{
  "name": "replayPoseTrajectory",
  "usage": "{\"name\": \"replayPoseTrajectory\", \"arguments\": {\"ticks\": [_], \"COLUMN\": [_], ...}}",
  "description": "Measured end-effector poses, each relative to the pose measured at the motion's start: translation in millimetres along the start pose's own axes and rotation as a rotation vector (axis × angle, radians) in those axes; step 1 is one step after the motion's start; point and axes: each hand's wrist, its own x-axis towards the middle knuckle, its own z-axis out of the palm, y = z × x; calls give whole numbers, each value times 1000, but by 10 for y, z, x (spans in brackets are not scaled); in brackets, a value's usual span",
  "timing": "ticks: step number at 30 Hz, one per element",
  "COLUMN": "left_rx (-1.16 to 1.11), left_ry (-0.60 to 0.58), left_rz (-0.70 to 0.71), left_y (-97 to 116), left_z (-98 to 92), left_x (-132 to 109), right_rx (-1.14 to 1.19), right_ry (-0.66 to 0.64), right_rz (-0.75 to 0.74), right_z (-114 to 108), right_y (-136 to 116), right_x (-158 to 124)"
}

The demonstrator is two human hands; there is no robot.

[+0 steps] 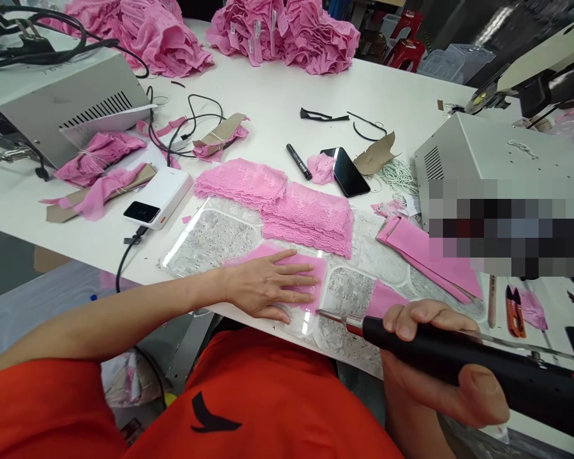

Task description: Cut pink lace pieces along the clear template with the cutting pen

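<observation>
My left hand (pixel 263 284) lies flat with its fingers spread on a pink fabric piece (pixel 319 280), pressing it against a clear, stone-patterned mat (pixel 220 236). My right hand (pixel 440 357) is wrapped round a thick black-handled tool with a slim metal tip (pixel 332 315). Its tip points left and reaches the lower right corner of the fabric, beside my left fingers; whether it touches the cloth, I cannot tell. Behind the left hand rest two stacks of pink lace fabric, a left stack (pixel 242 182) and a right stack (pixel 310 217). Another pink piece (pixel 385 298) shows past the tool.
A white power bank (pixel 165 197) stands left, near a grey box (pixel 71 95) with cables. A marker (pixel 299 161) and phone (pixel 347 172) lie behind the stacks. On the right are folded pink strips (pixel 430 258), another grey box (pixel 502 159) and orange thread snips (pixel 515 312).
</observation>
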Motion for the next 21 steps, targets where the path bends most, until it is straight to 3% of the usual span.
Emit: {"name": "replayPoseTrajectory", "arguments": {"ticks": [7,12,16,21], "left_rx": [-31,-51,-61,-41], "left_ry": [28,-14,-4,56], "left_rz": [8,-50,-136,-338], "left_y": [-5,-4,18,85], "left_z": [9,-64,-177,-285], "left_x": [5,-25,-213,-624], "right_rx": [17,52,56,19], "right_ry": [-62,-106,-91,-37], "right_rz": [-14,-33,-38,-59], "right_z": [14,-2,-6,29], "right_y": [-22,-20,-1,19], "right_x": [9,39,79,94]}}
